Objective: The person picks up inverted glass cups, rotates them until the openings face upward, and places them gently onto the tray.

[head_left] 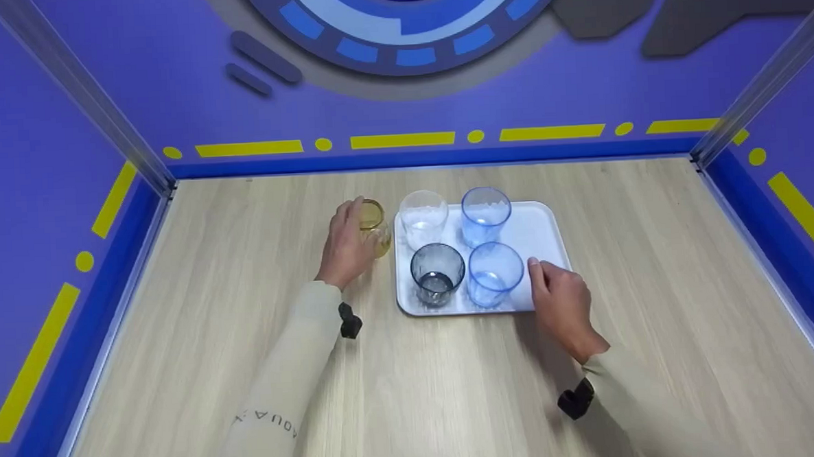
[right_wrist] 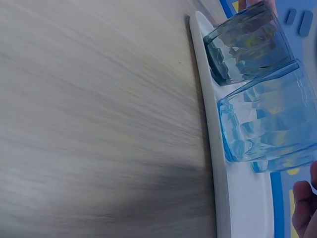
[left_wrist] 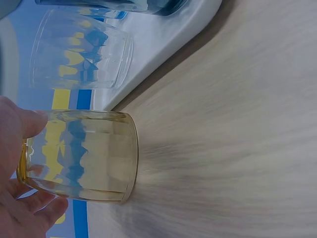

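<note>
My left hand (head_left: 349,245) grips a yellow see-through glass (left_wrist: 84,156) at its upper end, left of the tray. Thumb on one side, fingers on the other, it holds the glass with the narrower end up. The lower rim is at or close to the tabletop; contact cannot be made out. My right hand (head_left: 563,304) hangs loosely curled over the front right corner of the white tray (head_left: 541,226), holding nothing. Nearest to it on the tray is a blue glass (head_left: 495,276). Beside that glass stands a dark grey glass (head_left: 438,275).
Behind these on the tray stand a clear glass (head_left: 424,221) and a second blue glass (head_left: 486,218), both upright. The tray rests on a light wooden table (head_left: 414,393). Blue-purple panels (head_left: 402,112) wall in the back and both sides.
</note>
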The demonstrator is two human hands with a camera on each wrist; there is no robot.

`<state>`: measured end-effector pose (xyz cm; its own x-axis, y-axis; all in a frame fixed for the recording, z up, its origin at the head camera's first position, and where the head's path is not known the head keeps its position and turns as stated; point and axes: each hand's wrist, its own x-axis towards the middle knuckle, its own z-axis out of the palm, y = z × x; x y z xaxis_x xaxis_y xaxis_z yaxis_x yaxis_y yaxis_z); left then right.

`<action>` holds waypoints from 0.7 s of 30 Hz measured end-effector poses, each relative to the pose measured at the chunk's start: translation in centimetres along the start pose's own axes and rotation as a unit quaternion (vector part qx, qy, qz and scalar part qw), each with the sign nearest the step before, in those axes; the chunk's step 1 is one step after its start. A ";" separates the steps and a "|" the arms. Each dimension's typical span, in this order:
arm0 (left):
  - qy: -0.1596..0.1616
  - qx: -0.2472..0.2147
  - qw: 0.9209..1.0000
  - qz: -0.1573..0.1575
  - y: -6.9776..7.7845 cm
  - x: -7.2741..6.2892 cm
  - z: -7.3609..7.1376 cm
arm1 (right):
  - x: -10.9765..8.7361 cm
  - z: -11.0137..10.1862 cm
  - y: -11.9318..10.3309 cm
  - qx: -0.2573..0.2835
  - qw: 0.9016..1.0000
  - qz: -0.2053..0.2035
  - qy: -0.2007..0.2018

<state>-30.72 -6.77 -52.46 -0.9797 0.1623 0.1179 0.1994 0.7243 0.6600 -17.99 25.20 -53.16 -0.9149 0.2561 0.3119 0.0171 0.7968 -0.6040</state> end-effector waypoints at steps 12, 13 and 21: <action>0.002 0.005 1.000 0.014 -0.1 -0.6 -0.6 | 0.2 -0.2 0.2 0.005 1.000 -0.014 0.022; 0.003 0.007 1.000 0.017 -0.1 -0.6 -0.6 | 0.2 -0.3 0.2 0.005 1.000 -0.016 0.025; 0.010 0.020 0.999 0.036 0.1 -1.0 -1.1 | 0.1 -0.5 0.0 0.009 0.999 -0.029 0.043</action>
<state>-29.78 -7.60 -51.74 -0.9628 0.2024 0.1788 0.2700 0.7372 0.6194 -17.87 25.52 -52.76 -0.8762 0.2571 0.4075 -0.0416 0.8022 -0.5956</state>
